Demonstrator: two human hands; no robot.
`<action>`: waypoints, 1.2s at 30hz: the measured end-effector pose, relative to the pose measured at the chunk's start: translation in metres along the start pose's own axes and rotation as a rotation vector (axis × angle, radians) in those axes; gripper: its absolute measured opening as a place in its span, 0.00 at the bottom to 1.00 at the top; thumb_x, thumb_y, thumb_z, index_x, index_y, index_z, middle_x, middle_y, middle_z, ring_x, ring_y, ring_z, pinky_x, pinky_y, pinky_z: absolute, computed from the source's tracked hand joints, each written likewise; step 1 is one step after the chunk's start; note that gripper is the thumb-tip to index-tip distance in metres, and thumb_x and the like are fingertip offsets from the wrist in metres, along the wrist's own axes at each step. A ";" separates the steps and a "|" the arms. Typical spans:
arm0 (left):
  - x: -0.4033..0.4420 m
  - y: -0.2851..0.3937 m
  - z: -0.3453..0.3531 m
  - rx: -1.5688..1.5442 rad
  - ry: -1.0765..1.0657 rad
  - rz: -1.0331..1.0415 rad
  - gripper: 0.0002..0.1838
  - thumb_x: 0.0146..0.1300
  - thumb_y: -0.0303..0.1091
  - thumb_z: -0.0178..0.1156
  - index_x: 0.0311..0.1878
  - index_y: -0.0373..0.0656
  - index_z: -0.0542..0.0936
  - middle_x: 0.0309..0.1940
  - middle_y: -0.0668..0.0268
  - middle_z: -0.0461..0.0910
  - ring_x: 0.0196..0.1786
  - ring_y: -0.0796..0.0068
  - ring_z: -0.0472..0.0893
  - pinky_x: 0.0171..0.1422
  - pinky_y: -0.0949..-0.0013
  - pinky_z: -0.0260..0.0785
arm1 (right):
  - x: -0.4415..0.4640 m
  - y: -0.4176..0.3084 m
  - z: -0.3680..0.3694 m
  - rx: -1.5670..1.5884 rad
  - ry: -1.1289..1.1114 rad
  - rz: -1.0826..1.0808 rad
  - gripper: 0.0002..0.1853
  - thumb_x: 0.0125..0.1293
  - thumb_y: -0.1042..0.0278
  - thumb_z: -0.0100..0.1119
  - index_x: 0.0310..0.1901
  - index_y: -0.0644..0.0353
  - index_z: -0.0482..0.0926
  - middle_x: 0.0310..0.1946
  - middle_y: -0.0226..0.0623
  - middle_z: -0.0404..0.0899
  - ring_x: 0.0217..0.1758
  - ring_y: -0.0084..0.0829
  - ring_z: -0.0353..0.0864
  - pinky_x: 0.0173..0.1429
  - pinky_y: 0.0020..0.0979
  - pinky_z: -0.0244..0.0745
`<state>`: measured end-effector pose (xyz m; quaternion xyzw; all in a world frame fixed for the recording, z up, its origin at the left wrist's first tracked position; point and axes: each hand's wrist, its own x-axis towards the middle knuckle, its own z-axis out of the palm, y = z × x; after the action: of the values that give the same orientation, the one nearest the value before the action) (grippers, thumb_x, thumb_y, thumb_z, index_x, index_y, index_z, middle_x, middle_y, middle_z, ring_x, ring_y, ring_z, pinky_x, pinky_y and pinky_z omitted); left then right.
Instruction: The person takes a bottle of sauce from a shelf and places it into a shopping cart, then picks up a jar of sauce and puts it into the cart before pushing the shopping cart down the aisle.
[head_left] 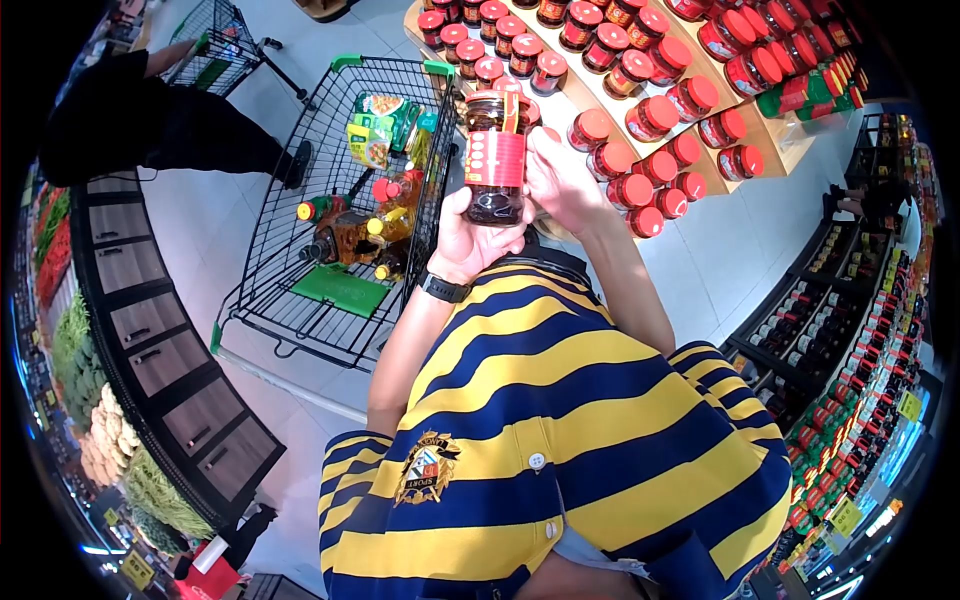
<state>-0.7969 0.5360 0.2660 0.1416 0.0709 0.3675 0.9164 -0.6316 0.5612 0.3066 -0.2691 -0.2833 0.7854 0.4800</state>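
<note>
A glass jar [495,165] with dark contents, a pink-red label and a red lid is upright in front of my body. My left hand [470,240], with a dark watch on the wrist, is closed around its lower part. My right hand [565,180] is at the jar's right side, its fingers against the glass and label. Just left of the hands stands a shopping cart [340,290] holding bottles of oil [392,224] and green-and-yellow packets [371,140]. Beyond the jar, many red-lidded jars [652,118] stand on a wooden display [775,140].
A person in dark clothes [170,115] stands at the upper left beside another cart [222,50]. Vegetable bins [100,420] with wooden drawers below curve along the left. Shelves of bottles [815,320] line the right. Pale floor tiles [220,240] lie between.
</note>
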 end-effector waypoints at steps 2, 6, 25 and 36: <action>0.003 0.004 0.002 -0.042 0.005 -0.011 0.44 0.58 0.66 0.57 0.61 0.32 0.66 0.41 0.56 0.72 0.20 0.83 0.66 0.30 0.74 0.71 | 0.005 0.001 -0.009 0.078 0.019 0.002 0.16 0.77 0.60 0.44 0.58 0.61 0.71 0.45 0.33 0.79 0.46 0.23 0.79 0.53 0.26 0.72; 0.004 0.000 -0.006 -0.177 -0.081 -0.016 0.42 0.57 0.66 0.57 0.59 0.36 0.70 0.41 0.54 0.76 0.17 0.82 0.65 0.28 0.73 0.67 | -0.001 -0.002 -0.006 0.032 -0.026 -0.010 0.13 0.76 0.64 0.47 0.54 0.62 0.72 0.39 0.28 0.76 0.37 0.21 0.75 0.45 0.24 0.71; -0.005 0.009 -0.011 -0.174 -0.129 -0.029 0.42 0.55 0.64 0.63 0.62 0.42 0.66 0.39 0.53 0.71 0.19 0.80 0.65 0.24 0.75 0.68 | 0.003 -0.007 0.019 -0.219 -0.068 -0.044 0.33 0.61 0.77 0.60 0.67 0.69 0.60 0.56 0.42 0.76 0.51 0.25 0.80 0.39 0.21 0.80; -0.002 0.008 -0.013 -0.233 -0.134 -0.022 0.41 0.55 0.63 0.63 0.63 0.41 0.67 0.38 0.51 0.72 0.18 0.80 0.64 0.23 0.74 0.71 | 0.004 -0.009 0.019 -0.234 -0.071 -0.033 0.36 0.60 0.79 0.59 0.70 0.68 0.58 0.59 0.41 0.74 0.55 0.25 0.79 0.47 0.23 0.81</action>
<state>-0.8067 0.5428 0.2563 0.0576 -0.0322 0.3529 0.9333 -0.6407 0.5642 0.3252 -0.2905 -0.3941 0.7480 0.4480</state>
